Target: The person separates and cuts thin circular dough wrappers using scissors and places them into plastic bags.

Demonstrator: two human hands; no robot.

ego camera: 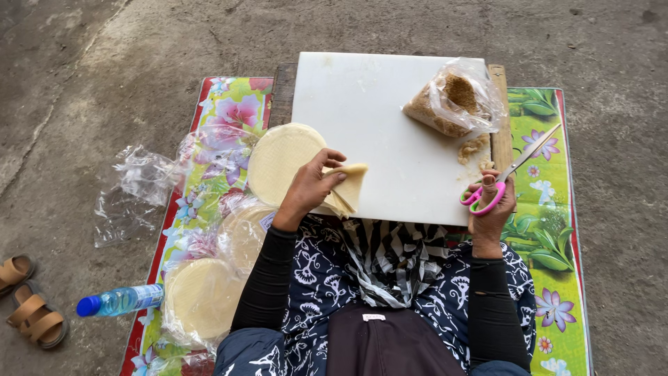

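My left hand (309, 188) pinches a folded pale wrapper sheet (348, 189) at the near left edge of a white cutting board (369, 111). A round stack of the same thin wrappers (278, 160) lies partly under that hand, overlapping the board's left side. My right hand (490, 205) grips pink-and-green-handled scissors (511, 170) at the board's near right corner, blades pointing up and to the right, over the mat. A clear plastic bag of brown crumbly filling (452, 104) lies on the board's far right, with some crumbs (473, 147) spilled beside it.
The board rests on a low wooden table over a flowered mat (543, 230) on concrete ground. Two bagged wrapper stacks (202, 296) lie at my left, beside an empty clear bag (132, 191). A blue-capped water bottle (122, 301) and brown sandals (31, 306) sit at lower left.
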